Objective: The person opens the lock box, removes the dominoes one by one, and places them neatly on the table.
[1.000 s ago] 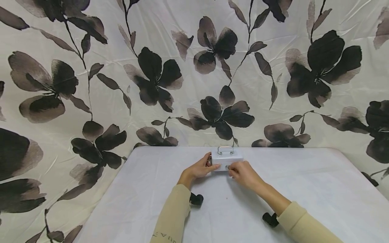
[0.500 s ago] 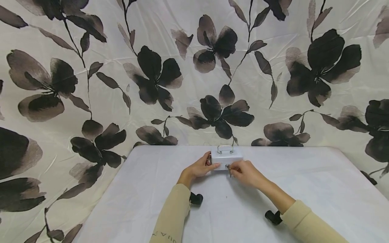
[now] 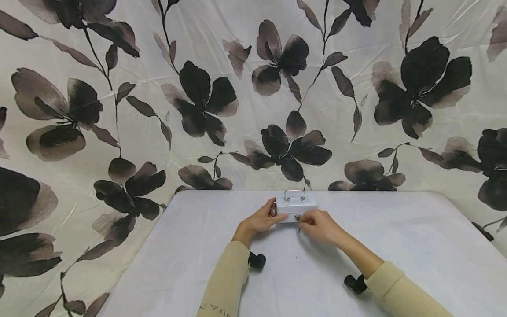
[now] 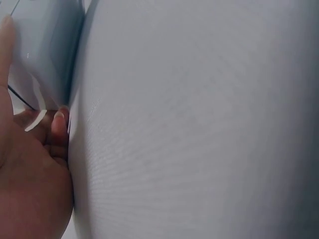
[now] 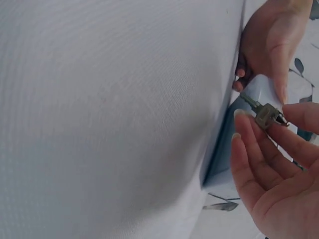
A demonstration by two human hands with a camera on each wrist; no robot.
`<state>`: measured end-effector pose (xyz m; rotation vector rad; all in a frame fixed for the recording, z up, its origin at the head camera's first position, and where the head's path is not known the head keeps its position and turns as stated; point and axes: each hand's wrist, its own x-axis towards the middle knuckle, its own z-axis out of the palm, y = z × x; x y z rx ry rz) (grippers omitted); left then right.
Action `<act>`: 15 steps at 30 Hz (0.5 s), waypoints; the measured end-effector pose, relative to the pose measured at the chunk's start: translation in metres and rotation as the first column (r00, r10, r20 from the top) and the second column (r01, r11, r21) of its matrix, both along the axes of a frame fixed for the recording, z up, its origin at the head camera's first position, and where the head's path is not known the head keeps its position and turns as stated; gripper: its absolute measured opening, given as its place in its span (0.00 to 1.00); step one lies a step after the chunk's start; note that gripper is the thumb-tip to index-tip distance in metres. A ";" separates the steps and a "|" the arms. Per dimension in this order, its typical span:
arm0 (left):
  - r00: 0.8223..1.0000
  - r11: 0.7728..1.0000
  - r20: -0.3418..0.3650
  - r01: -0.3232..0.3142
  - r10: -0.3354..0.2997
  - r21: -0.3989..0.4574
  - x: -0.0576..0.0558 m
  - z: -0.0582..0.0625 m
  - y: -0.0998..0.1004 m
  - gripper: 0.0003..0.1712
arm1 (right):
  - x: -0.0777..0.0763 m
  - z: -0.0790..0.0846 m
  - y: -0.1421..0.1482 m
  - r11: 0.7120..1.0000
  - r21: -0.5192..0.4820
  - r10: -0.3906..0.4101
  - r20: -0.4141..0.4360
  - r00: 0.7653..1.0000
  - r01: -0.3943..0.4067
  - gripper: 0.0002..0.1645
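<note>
White box [image 3: 296, 207], small and closed, stands upright near the far edge of a white-covered desk [image 3: 198, 264], with a person's two hands at its front and side. From the left, a tan sleeve [image 3: 226, 279] with dark lettering reaches forward, a black fitting [image 3: 257, 261] just beside its cuff. The left hand [image 3: 259, 219] grips the box's left end, its thumb laid along the front face and its fingers bent at the side, low by the desk. On top, a wire handle [image 3: 294, 191] stands raised above the lid. Below it, right of center on the front face, sits a round lock [image 3: 297, 217]; from where I stand, I cannot tell whether anything is inside it. Close to the lock is a metal key [image 5: 263, 115], its bare blade pointing down toward the desk. The right hand [image 3: 321, 225] pinches the key near its head between thumb and fingers, the other fingers loosely bent side by side; the box lies just ahead of that hand and to its left. Farther right, a second black fitting [image 3: 355, 284] shows by the cuff of the other sleeve [image 3: 404, 290]. Behind everything hangs a pale cloth [image 3: 222, 26] printed with dark flowers.
</note>
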<state>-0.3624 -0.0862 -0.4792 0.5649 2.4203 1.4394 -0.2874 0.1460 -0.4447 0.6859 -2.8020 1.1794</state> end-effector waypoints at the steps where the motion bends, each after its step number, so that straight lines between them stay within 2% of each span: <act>1: 1.000 1.000 -0.003 0.001 -0.001 0.002 0.000 0.000 0.000 0.46 | 0.000 0.000 0.000 1.000 -0.011 -0.004 0.010 1.000 0.004 0.08; 8: 1.000 1.000 0.002 -0.010 0.010 -0.022 0.000 0.001 0.000 0.48 | 0.001 0.004 0.002 0.994 -0.103 -0.022 0.109 0.994 0.033 0.12; 15: 1.000 1.000 0.000 -0.014 0.014 -0.024 0.001 0.001 0.001 0.48 | 0.000 0.001 0.002 0.988 -0.133 -0.061 0.164 0.985 0.083 0.14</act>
